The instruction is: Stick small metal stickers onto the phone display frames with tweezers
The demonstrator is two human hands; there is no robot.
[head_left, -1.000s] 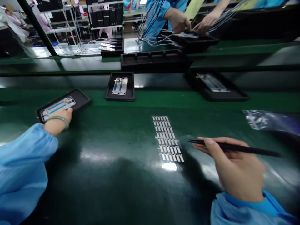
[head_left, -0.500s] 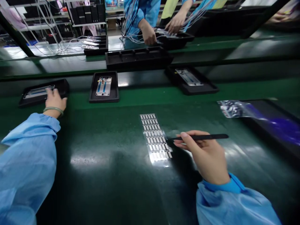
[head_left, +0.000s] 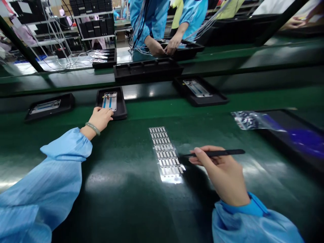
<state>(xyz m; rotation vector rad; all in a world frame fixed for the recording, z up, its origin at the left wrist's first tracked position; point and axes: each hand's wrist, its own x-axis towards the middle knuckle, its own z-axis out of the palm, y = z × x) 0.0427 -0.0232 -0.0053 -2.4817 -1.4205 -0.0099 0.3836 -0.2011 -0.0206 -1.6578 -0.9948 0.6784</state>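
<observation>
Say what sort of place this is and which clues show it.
Probably an electronics assembly workshop: phone-like frames lie in black trays on a green bench, and the right hand holds a slim black tool beside rows of small pale pieces.

Lower edge of middle phone frame [head_left: 110,99] partly hidden by fingers of left grip [head_left: 100,118]; contact with frame or tray [head_left: 122,108] unclear. Black tweezers [head_left: 235,152] partly behind thumb of right grip [head_left: 225,173]; their tip lost against dark counter [head_left: 113,209], touch on sheet of pale pieces [head_left: 165,150] unclear. Glare washes out sheet's near end. Both sleeves [head_left: 50,189] cut off by picture edges. Large right-hand tray [head_left: 298,120] cropped at right, partly under plastic bag [head_left: 255,121]. Co-worker [head_left: 191,20] cut off at top; work between co-worker's hands [head_left: 157,48] hidden.
</observation>
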